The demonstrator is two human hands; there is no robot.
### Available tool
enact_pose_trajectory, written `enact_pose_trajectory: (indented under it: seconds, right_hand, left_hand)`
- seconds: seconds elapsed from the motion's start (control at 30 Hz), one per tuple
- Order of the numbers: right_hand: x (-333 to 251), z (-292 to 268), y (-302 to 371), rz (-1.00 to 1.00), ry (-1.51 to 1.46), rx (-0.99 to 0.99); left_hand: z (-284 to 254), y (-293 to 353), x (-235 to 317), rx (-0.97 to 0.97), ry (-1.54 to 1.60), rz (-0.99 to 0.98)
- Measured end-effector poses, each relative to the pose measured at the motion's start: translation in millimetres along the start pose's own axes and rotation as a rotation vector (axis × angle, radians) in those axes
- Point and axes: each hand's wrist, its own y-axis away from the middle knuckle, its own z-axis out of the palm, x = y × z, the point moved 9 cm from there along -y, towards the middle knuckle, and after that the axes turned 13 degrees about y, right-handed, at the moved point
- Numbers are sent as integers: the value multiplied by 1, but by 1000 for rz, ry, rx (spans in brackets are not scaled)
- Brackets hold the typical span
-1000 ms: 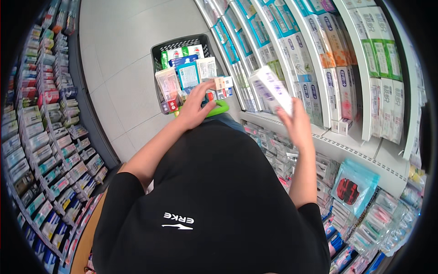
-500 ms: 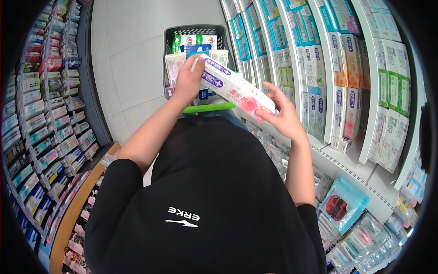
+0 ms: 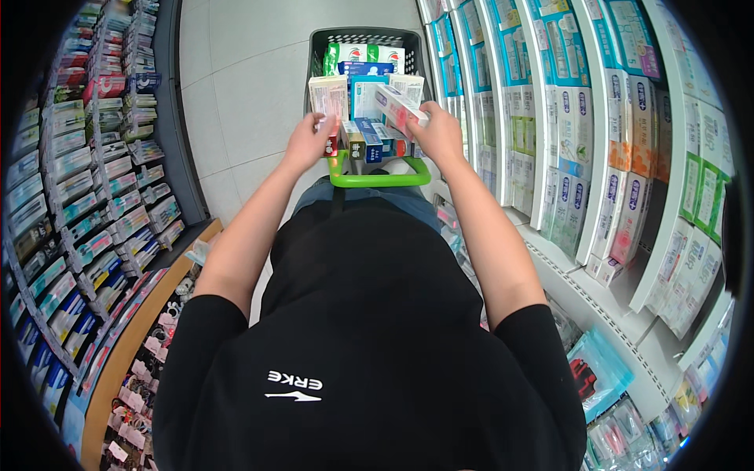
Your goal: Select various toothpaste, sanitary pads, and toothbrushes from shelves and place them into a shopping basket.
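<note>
My right hand [image 3: 440, 135] grips the near end of a white and pink toothpaste box [image 3: 393, 104], which slants over the near right part of a dark grey shopping basket [image 3: 318, 59]. My left hand [image 3: 308, 143] is over the basket's near left side, its slightly blurred fingers apart beside a small red box [image 3: 332, 145]. Inside the basket are a blue and white carton [image 3: 369, 141], an upright pale carton [image 3: 328, 96], a light blue box [image 3: 365, 93], a dark blue pack [image 3: 365, 69] and green and white packs [image 3: 349, 53]. The basket's green handle [image 3: 381, 180] lies toward me.
Shelves of boxed toothpaste [image 3: 628, 196] rise close on my right, above a ledge with a light blue pouch [image 3: 601, 377]. On the left stands a rack of hanging toothbrush packs [image 3: 71, 235] with a wooden edge [image 3: 118, 369]. Pale floor tiles [image 3: 243, 86] run beside the basket.
The toothpaste box has moved down into the basket's near right area, now held by my right hand alone. My left hand has let go of it and moved to the basket's left side.
</note>
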Motion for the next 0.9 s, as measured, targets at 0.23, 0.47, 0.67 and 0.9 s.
enact_pose_trajectory:
  seconds: [0.23,0.47,0.67,0.9]
  right_hand:
    - [-9,59,-8,-50,227,3]
    - [-9,81,-6,-87,302,84]
    - [-10,93,-7,-136,414,144]
    - [-23,112,-32,-165,543,-117]
  left_hand:
    - [41,27,37,-252,-448,260]
    - [120,-18,5,-518,-757,244]
    - [150,-29,-41,-695,-868,96]
    - [152,-34,-65,-723,-872,85]
